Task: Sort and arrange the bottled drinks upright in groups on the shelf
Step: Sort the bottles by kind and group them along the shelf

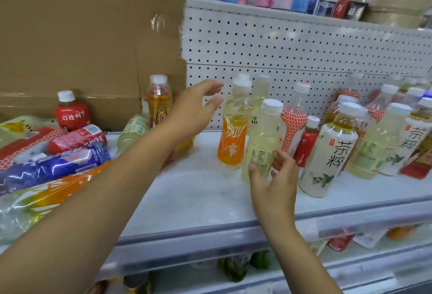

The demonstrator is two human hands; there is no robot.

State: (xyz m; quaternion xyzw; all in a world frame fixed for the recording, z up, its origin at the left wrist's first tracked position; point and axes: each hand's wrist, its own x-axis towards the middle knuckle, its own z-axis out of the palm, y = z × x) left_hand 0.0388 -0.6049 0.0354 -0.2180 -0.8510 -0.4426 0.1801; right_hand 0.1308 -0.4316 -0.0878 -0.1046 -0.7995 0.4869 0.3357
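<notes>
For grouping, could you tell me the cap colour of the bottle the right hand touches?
White cap on the pale yellow bottle, head view.

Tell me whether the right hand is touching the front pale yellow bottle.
Touching. The head view shows the right hand with fingertips on the lower label of the front pale yellow bottle, no gap.

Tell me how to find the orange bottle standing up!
Find the white pegboard behind the shelf, near its left edge. The orange-labelled bottle stands there, just right of the left hand. Unlike the pale yellow bottle beside it, it wears a bright orange wrap with white streaks.
</notes>
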